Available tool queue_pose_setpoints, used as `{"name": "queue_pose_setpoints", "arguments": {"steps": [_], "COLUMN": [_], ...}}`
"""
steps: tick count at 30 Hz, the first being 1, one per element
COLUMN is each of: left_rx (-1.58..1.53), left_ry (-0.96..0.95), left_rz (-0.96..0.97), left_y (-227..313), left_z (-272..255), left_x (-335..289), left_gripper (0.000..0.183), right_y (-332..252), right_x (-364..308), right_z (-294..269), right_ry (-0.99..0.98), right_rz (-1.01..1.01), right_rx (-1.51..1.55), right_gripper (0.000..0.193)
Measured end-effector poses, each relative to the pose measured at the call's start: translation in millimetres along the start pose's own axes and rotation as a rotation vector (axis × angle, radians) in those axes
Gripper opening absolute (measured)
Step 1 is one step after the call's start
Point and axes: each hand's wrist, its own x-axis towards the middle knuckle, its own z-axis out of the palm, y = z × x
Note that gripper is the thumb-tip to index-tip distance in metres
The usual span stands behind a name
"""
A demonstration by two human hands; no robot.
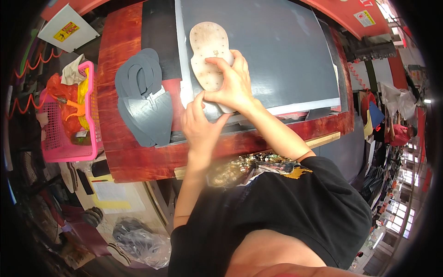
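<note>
- In the head view, a pale, sole-shaped template (pixel 210 39) lies at the upper centre of the frame, small dark dots around its edge, its lower end partly hidden by the hands.
- The right hand (pixel 233 85) lies over the template's right side: thumb and forefinger rest spread apart on its face, the other fingers bend at its right edge. I cannot tell how firmly they grip.
- The left hand (pixel 199 127) is at the template's lower end, thumb and forefinger parted in a curve, fingertips close to the right thumb; I cannot tell whether it grips the edge.
- Beneath the template, a dark grey sheet (pixel 281 55) with a pale border covers much of the upper centre.
- The sheet lies on a mottled red desk (pixel 122 41).
- Left of the hands, a pile of grey sole-shaped pieces (pixel 146 122) rests on the desk.
- At the frame's left, a pink basket (pixel 94 124) holds red and yellow items, with a pale cloth (pixel 73 71) over its rim.
- At lower left lies a clear plastic bag (pixel 145 247).
</note>
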Motion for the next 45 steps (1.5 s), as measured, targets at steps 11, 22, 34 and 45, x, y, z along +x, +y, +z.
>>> {"name": "queue_pose_setpoints", "arguments": {"steps": [11, 22, 34, 45], "left_rx": [0.037, -0.202, 0.343, 0.102], "left_ry": [-0.012, 0.259, 0.481, -0.272], "left_rz": [0.03, 0.252, 0.694, 0.343], "left_y": [-14, -20, 22, -20], "left_z": [54, 47, 136, 223], "left_x": [114, 293, 405, 247], "left_gripper": [0.082, 0.027, 0.074, 0.028], "right_y": [39, 162, 222, 237], "right_x": [120, 67, 154, 177], "right_z": [23, -58, -22, -11], "right_ry": [0.095, -0.031, 0.139, 0.14], "right_rz": [-0.032, -0.148, -0.217, -0.13], "right_rx": [-0.006, 0.032, -0.213, -0.193], "right_gripper": [0.082, 0.047, 0.039, 0.043]}}
